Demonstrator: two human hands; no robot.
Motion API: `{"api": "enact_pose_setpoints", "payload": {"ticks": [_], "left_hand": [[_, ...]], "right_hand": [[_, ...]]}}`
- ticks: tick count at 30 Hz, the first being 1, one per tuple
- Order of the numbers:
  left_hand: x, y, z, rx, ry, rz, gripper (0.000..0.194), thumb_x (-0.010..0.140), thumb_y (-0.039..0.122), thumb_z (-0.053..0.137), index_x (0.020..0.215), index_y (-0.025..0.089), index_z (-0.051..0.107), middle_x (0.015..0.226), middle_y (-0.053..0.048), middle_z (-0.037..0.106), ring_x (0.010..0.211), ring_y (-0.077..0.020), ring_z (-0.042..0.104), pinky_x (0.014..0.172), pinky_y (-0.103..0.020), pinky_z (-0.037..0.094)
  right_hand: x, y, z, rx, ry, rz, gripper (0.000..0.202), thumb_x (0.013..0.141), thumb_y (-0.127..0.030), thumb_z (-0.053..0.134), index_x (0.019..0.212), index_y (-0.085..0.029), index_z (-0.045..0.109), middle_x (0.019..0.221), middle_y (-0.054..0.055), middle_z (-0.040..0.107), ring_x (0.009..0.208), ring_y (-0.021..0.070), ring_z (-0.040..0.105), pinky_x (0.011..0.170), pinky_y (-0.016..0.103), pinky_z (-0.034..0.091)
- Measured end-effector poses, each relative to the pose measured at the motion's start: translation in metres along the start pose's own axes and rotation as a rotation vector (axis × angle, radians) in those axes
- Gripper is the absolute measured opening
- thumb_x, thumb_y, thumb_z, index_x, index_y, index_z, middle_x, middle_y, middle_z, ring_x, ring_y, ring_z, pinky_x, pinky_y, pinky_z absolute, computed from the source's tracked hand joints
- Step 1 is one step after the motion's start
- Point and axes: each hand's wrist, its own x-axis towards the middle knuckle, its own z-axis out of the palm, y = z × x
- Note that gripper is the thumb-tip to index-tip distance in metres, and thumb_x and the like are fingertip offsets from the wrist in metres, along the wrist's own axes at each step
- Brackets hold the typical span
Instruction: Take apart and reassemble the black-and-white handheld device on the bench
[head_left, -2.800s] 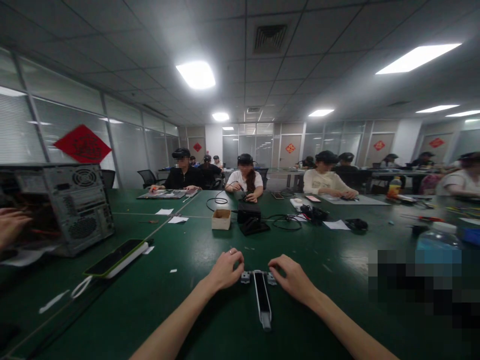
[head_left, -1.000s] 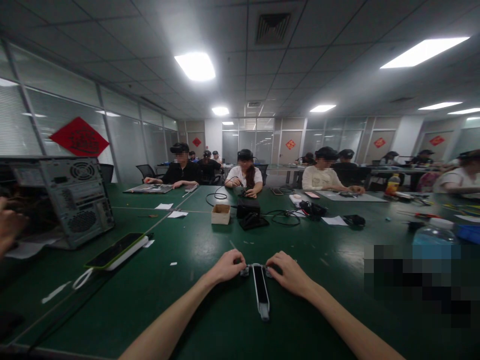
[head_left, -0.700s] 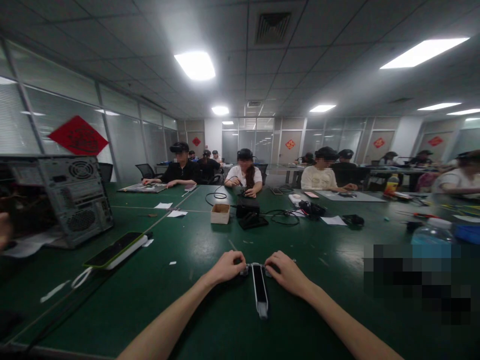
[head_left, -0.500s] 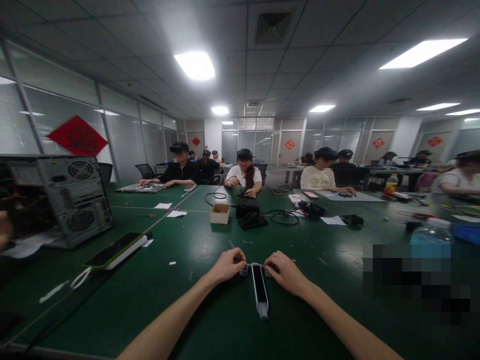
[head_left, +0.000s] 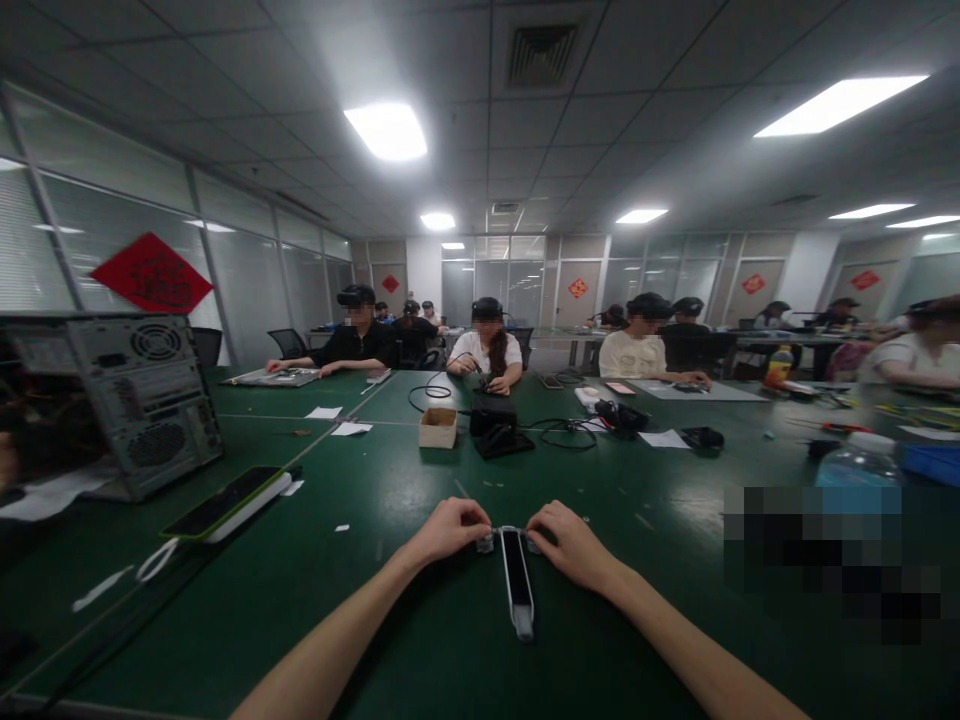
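Note:
A long, narrow device (head_left: 517,580) with a white rim and a dark top lies on the green table, its length pointing away from me. Small grey round parts stick out on both sides at its far end. My left hand (head_left: 448,528) is closed, thumb and fingertips pinching the left grey part (head_left: 485,542). On the opposite side my right hand (head_left: 570,540) pinches the right grey part (head_left: 534,543), partly hidden by the fingers. What exactly the device is, I cannot make out.
An opened computer case (head_left: 150,400) stands at the left, near a power strip (head_left: 225,505) with cables. Ahead are a small cardboard box (head_left: 438,428) and a black stand-like item (head_left: 499,425). A clear bottle (head_left: 859,465) is at the right. Several people sit across the table.
The view has shifted very slightly. Both hands keep their pinch at the device's sides, and the device lies in the same spot.

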Motion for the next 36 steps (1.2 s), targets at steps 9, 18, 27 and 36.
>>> {"api": "enact_pose_setpoints", "payload": {"ticks": [9,18,27,36], "left_hand": [[0.0,0.0,0.004,-0.009,0.043,0.019,0.022,0.076,0.034,0.06,0.084,0.016,0.069,0.083,-0.001,0.069,0.077,-0.0146,0.061,0.074,-0.024,0.043],[-0.001,0.005,0.005,-0.021,0.063,-0.013,0.024,0.076,0.036,0.059,0.084,0.015,0.069,0.084,-0.002,0.069,0.079,-0.0152,0.061,0.075,-0.025,0.044],[0.0,0.001,0.006,-0.01,0.073,0.032,0.023,0.078,0.034,0.057,0.086,0.017,0.07,0.086,-0.001,0.069,0.079,-0.0147,0.061,0.075,-0.024,0.043],[0.0,0.005,0.011,-0.025,0.097,0.009,0.021,0.078,0.032,0.058,0.087,0.015,0.066,0.082,-0.002,0.068,0.076,-0.0148,0.06,0.07,-0.024,0.043]], "right_hand": [[0.001,0.006,0.005,-0.005,0.024,-0.031,0.02,0.089,-0.026,0.046,0.09,-0.017,0.064,0.092,0.006,0.061,0.089,0.0177,0.052,0.079,0.031,0.042],[0.0,0.003,0.001,0.021,-0.016,0.005,0.021,0.09,-0.027,0.045,0.092,-0.017,0.064,0.095,0.006,0.06,0.089,0.0175,0.052,0.078,0.03,0.043],[0.0,0.0,-0.001,0.016,0.002,-0.005,0.021,0.089,-0.026,0.046,0.091,-0.017,0.064,0.093,0.006,0.061,0.09,0.0183,0.052,0.08,0.032,0.043],[0.002,0.006,0.004,0.011,0.017,-0.031,0.02,0.089,-0.027,0.047,0.091,-0.017,0.064,0.092,0.006,0.061,0.09,0.0177,0.052,0.08,0.031,0.042]]}}
